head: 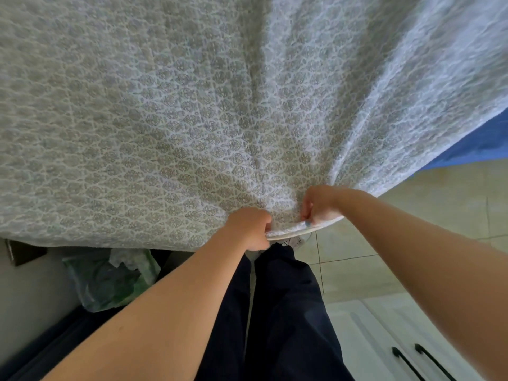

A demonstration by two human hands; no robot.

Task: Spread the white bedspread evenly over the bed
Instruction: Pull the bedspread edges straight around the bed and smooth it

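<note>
The white bedspread [209, 111], quilted with a grey-beige leaf pattern, fills the upper two thirds of the view. It is pulled taut towards me, with folds fanning out from my hands. My left hand [251, 229] is closed on its near hem. My right hand [320, 203] pinches the same hem just to the right, about a hand's width away. The bed beneath is hidden apart from a blue strip [478, 144] at the right.
A bin lined with a green-white plastic bag [110, 279] stands at lower left beside a grey wall. Beige tiled floor [428, 204] lies to the right. A white cabinet with black handles [412, 356] is at bottom right. My dark trouser legs [277, 312] are below the hem.
</note>
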